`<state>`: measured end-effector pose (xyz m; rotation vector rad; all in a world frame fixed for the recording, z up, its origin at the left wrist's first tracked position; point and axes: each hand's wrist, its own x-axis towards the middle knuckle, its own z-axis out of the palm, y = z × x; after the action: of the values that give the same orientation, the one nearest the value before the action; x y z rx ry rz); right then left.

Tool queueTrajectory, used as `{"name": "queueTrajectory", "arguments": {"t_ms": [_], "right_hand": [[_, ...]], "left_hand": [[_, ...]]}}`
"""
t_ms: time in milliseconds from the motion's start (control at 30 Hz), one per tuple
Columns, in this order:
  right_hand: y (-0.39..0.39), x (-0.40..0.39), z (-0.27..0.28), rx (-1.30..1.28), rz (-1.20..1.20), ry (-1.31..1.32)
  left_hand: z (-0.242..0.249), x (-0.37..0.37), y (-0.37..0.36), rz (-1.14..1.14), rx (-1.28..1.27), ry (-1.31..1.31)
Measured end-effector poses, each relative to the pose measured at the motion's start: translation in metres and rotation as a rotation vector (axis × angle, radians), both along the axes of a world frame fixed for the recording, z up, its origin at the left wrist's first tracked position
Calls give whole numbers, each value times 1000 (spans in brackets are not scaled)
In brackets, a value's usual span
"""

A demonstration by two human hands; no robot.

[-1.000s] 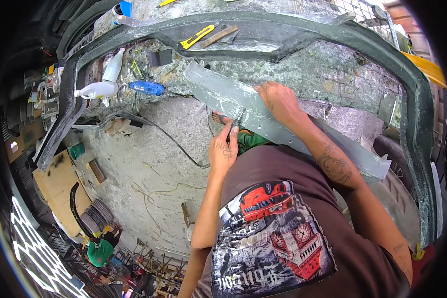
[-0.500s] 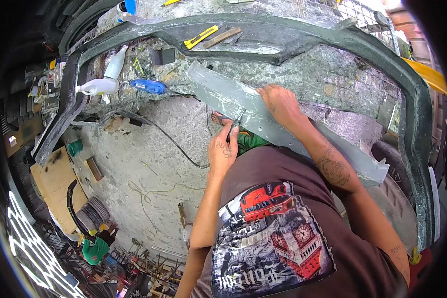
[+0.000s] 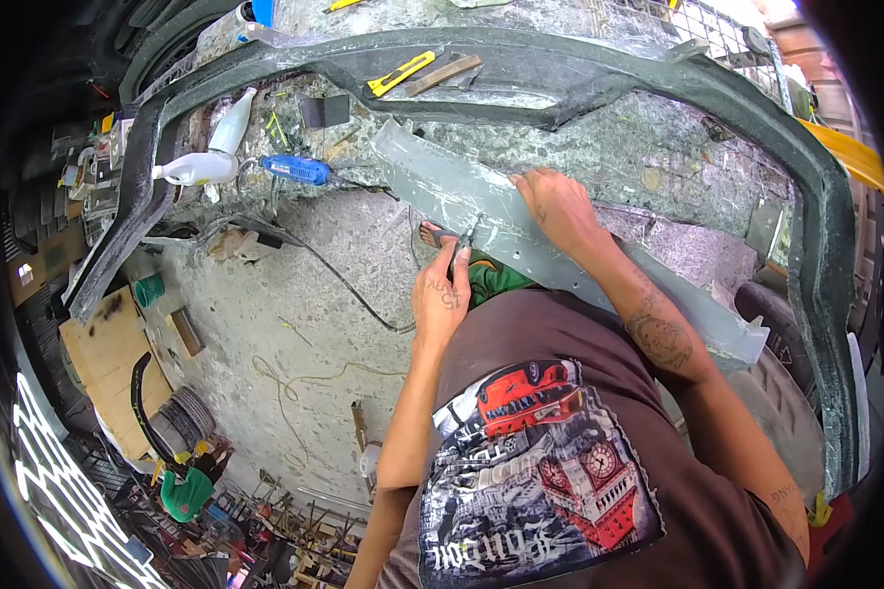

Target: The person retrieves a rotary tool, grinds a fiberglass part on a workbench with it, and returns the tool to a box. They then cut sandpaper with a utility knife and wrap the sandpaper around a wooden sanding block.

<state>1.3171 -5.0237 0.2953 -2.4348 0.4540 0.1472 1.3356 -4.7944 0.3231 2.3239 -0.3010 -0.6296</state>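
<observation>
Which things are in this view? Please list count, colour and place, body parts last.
Workbench: one, mottled grey, upper middle
Curved frame: one, dark, arching over workbench
Long panel: one, grey, centre
Slim tool: one, dark, against long panel
Cutter knife: one, yellow, on curved frame
Flat strip: one, brown, beside cutter knife
Bottles: two, whitish, upper left
Corded tool: one, blue, beside bottles
Container: one, green, left
Board: one, tan, left
Co-worker: one, green top, lower left
Background clutter: uncountable
Left hand: one, bare, grip on slim tool
Right hand: one, bare, at long panel's upper edge
</observation>
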Motion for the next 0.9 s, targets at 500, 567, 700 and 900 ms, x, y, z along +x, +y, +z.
{"name": "queueTrajectory", "arguments": {"t_ms": [500, 567, 700, 900], "right_hand": [[0, -2, -2, -22, -1, -50], [0, -3, -4, -30, -2, -66], [1, -4, -5, -30, -13, -60], [1, -5, -3, -31, -6, -47]], "left_hand": [[0, 1, 1, -9, 47, -20], [0, 2, 1, 3, 48, -36], [0, 2, 2, -1, 36, -44], [-3, 2, 2, 7, 48, -42]]}}
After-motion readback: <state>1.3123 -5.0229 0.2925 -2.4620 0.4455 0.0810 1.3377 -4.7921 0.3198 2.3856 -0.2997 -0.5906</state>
